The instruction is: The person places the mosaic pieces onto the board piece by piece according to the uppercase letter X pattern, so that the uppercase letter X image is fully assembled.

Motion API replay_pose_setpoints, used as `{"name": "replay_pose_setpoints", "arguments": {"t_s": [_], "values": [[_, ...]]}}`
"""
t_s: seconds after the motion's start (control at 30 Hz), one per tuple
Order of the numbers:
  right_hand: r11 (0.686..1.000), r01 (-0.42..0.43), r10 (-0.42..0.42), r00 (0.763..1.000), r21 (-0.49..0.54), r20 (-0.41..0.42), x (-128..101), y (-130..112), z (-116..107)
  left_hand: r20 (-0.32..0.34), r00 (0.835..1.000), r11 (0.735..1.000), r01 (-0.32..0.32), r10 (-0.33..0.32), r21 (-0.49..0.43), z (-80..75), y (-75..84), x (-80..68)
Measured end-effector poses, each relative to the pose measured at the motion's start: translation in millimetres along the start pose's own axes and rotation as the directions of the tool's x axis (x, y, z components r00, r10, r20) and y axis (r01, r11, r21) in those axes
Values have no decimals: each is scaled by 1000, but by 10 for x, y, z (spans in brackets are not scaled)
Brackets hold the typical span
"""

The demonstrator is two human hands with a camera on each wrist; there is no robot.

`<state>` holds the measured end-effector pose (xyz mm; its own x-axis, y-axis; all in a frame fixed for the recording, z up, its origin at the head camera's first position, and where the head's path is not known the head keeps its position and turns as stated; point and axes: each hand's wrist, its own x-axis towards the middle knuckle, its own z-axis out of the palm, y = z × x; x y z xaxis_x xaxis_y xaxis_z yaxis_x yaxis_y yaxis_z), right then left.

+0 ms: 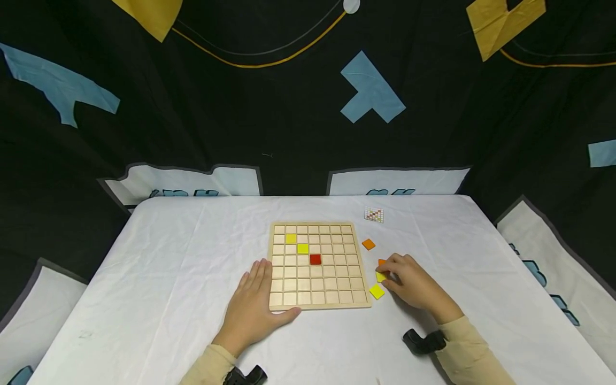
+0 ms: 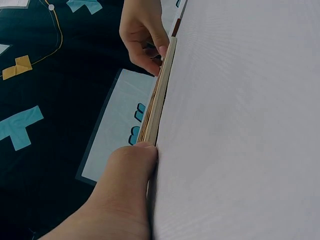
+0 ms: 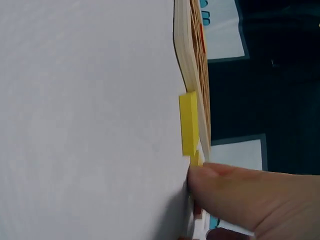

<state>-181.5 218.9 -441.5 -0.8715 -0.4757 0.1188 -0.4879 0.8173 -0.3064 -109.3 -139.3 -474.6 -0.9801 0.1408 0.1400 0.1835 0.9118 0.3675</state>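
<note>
A wooden grid board (image 1: pixel 317 307) lies on the white table, with two yellow tiles and a red tile (image 1: pixel 315 259) in its cells. Along the board's left edge rests my left hand (image 1: pixel 252 307), fingers straight, its thumb against the near edge; the left wrist view shows that thumb (image 2: pixel 131 167) touching the wooden side. Right of the board, my right hand (image 1: pixel 414 283) pinches a yellow tile (image 1: pixel 380 277) between thumb and fingers. Another yellow tile (image 1: pixel 377 291) lies just nearer, flat beside the board. An orange tile (image 1: pixel 382 262) is partly hidden behind the right fingers.
Another orange tile (image 1: pixel 368 244) lies beyond the right hand. A small printed card (image 1: pixel 374 215) with a coloured grid sits past the board's far right corner. White cloth covers the table (image 1: pixel 168 278); a dark curtain (image 1: pixel 289 128) hangs behind it.
</note>
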Motion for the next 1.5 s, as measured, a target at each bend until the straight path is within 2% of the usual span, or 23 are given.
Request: {"name": "replay_pose_setpoints", "arguments": {"t_s": [0.1,0.17,0.4,0.53,0.73,1.03,1.27,1.5], "values": [[995,68,-71,997,-77,-43,13,-21,12,2,1000,1000,2,-2,-1,3,-4,-1],[994,72,-76,996,-87,-47,24,-28,24,4,1000,1000,3,-3,-3,7,-7,-3],[996,-75,77,996,48,-45,108,-80,15,2,1000,1000,-2,2,2,18,-13,-5],[987,-113,122,990,117,-72,194,-141,1,-1,1000,1000,-6,6,-2,15,-10,-1],[960,-89,98,995,265,-19,336,-311,70,-16,1000,1000,-13,13,3,11,-7,17],[926,-34,45,999,376,-20,503,-601,324,4,1000,1000,2,-2,8,18,-13,-1],[934,-38,52,998,356,-31,574,-694,442,6,1000,1000,3,-3,9,23,-11,-5],[949,-25,35,999,316,-26,565,-719,457,8,1000,1000,1,-1,11,16,-16,-2]]}}
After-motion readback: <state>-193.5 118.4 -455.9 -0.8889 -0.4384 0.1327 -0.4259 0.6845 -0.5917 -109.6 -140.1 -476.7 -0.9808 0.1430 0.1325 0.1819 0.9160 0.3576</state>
